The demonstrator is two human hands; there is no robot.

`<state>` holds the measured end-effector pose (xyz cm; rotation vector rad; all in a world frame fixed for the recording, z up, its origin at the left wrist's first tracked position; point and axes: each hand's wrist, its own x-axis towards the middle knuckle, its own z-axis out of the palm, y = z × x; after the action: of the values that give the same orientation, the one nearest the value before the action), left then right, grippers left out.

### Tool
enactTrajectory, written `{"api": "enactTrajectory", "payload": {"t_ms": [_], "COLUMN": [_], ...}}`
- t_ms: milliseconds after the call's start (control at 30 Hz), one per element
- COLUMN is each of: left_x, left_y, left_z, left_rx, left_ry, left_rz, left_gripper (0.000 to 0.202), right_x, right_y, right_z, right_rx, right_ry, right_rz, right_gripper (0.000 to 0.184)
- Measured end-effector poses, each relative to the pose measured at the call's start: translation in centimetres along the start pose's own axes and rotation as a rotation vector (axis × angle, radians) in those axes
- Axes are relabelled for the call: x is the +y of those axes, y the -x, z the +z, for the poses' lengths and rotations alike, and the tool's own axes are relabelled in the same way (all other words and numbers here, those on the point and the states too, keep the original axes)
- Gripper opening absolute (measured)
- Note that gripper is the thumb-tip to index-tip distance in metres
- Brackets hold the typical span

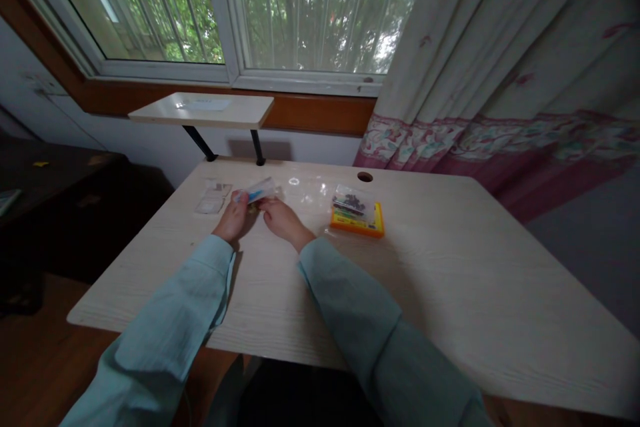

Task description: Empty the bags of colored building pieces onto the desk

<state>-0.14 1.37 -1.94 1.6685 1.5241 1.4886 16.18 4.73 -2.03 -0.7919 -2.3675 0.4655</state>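
My left hand is closed on a clear plastic bag with something blue inside, held just above the desk. Close on its right, my right hand has its fingers pinched together at the lower edge of the bag. Small yellowish bits show between the two hands; what the right fingers grip is too small to make out. To the left of my hands lies a flat clear packet on the desk.
An orange-yellow box carries a clear bag of small dark parts, right of my hands. A raised shelf on black legs stands at the desk's back left. A round hole pierces the desktop near the curtain.
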Motion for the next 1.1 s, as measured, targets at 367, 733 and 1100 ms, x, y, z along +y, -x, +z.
{"api": "enactTrajectory", "payload": {"t_ms": [367,733,1100], "left_x": [2.1,2.3,3.3], "left_y": [1.0,0.5,0.5], "left_z": [1.4,-0.1,0.3], "left_rx": [-0.107,0.088,0.105], "left_ry": [0.017,-0.124,0.089], "left_rz": [-0.048,0.009,0.009], "left_gripper": [0.059,0.043,0.053], "right_x": [2.0,1.2,-1.1], "right_y": [0.5,0.0,0.6], "right_z": [-2.1,-4.0,-3.9], "right_rx": [0.454,0.647,0.317], "right_ry": [-0.486,-0.852,-0.153], "right_rz": [0.515,0.298,-0.004], "right_gripper": [0.021,0.044,0.041]}}
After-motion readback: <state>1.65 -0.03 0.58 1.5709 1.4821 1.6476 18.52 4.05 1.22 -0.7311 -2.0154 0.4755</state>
